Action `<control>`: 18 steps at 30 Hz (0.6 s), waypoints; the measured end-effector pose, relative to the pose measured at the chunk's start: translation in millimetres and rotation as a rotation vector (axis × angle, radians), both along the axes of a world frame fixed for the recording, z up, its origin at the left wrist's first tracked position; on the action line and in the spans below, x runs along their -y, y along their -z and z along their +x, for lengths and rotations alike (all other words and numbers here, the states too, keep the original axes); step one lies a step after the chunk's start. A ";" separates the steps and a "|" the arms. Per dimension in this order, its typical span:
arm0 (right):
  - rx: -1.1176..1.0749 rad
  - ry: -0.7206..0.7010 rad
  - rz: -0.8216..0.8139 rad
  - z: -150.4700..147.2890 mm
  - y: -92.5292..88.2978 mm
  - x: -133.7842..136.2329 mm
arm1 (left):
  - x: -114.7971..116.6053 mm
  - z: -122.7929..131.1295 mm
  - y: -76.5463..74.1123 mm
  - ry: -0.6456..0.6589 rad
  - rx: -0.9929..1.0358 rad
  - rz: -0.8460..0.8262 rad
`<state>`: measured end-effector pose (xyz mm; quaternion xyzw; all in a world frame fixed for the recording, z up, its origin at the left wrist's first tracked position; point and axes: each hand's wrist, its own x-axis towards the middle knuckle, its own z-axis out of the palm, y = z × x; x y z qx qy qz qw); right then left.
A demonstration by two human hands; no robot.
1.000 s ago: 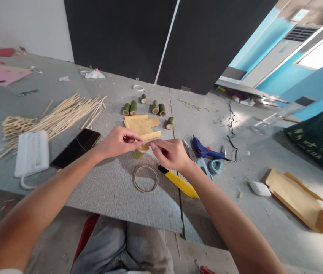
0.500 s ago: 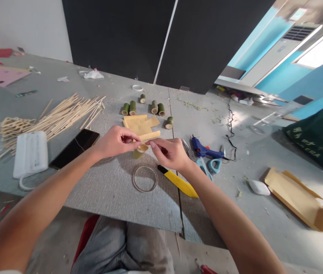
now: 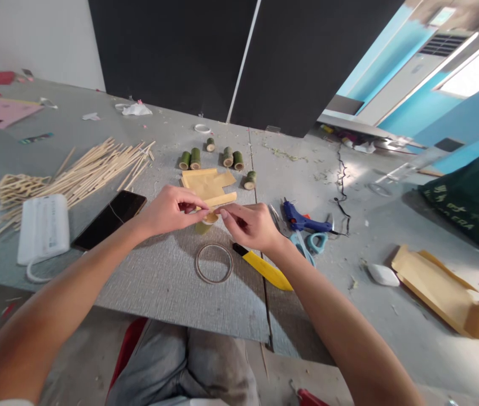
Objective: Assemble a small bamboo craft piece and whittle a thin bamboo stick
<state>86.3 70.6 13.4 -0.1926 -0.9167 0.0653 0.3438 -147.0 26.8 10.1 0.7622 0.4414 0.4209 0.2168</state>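
My left hand (image 3: 176, 211) and my right hand (image 3: 250, 223) meet fingertip to fingertip above a short bamboo piece (image 3: 206, 224) standing on the table. Both are closed in a pinch; whatever sits between the fingers is too small to make out. Just behind the fingertips lies a brown paper sheet (image 3: 205, 183) with a rolled or folded strip (image 3: 222, 199) along its near side. A ring-shaped roll of tape (image 3: 214, 263) rests flat in front of the bamboo piece. Below my right hand is a yellow-handled cutter (image 3: 267, 270).
Several bamboo pieces (image 3: 228, 157) stand or lie behind the paper. To the left are wooden sticks (image 3: 95, 169), a phone (image 3: 110, 220) and a white power bank (image 3: 43, 228). A blue glue gun (image 3: 304, 219), blue-handled scissors (image 3: 316, 243) and a brown envelope (image 3: 442, 287) lie to the right.
Both hands keep nearly the same pinched pose over the bamboo piece. The whole view has shifted very slightly; nothing on the table has visibly moved.
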 end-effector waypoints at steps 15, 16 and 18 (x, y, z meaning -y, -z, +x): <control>-0.172 0.109 -0.491 -16.2 0.3 7.8 | 1.7 2.4 0.2 0.002 -0.089 0.166; -0.212 0.111 -0.562 -19.0 1.4 8.7 | 1.8 2.6 0.0 0.002 -0.086 0.165; -0.285 0.102 -0.688 -24.2 3.3 10.0 | 1.9 2.6 -0.5 0.002 -0.087 0.161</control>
